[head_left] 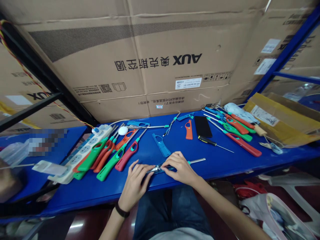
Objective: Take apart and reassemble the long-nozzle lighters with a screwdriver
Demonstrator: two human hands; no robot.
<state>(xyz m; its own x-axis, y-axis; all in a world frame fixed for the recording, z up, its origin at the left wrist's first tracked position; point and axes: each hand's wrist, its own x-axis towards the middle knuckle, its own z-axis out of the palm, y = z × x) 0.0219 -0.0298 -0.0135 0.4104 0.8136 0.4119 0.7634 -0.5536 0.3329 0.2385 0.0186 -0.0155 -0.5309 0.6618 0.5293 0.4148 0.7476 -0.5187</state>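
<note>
Near the front edge of the blue table, both hands work at an opened blue stick lighter (157,171), its metal tube (198,161) sticking out to the right past my fingers. My left hand (137,178) is closed, thumb and fingers pinching the lighter's left part, where a silvery piece shows. My right hand (178,166) pinches at the middle of it, close to a small pale part; the fingers cover most of the detail. Just beyond the hands lies a loose blue handle shell (161,145). An orange handle shell (189,130) is farther back.
Several coloured stick lighters (110,165) lie left beside a white power strip (85,146); more (240,140) lie right. A screwdriver (207,140) touches a black phone-like slab (203,126). A yellow-taped carton (277,116) stands right. Another person's hand (8,181) shows at far left.
</note>
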